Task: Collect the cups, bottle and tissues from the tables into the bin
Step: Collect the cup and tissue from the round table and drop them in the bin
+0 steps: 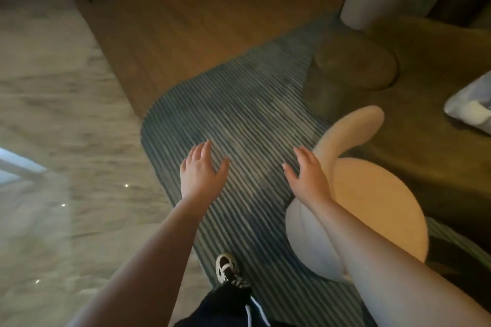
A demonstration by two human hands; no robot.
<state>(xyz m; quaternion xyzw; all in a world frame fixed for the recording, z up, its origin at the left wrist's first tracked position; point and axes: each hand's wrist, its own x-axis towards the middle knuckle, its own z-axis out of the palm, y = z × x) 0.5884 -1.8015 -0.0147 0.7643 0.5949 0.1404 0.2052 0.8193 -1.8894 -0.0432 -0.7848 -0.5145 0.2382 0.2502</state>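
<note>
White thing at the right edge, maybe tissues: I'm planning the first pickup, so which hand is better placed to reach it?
Probably the right hand: open, holding nothing, on the side of the white object lying on the dark surface. The left hand, also open, hangs over the striped rug, farther away.

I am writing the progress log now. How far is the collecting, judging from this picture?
Done: nothing visibly; no bin, cups or bottle are in view. In hand: nothing; the left hand and right hand are open and empty above the striped rug, the person apparently walking. Left: seemingly everything. A blurred whitish thing on the olive table might be tissues, but that is unclear.
</note>
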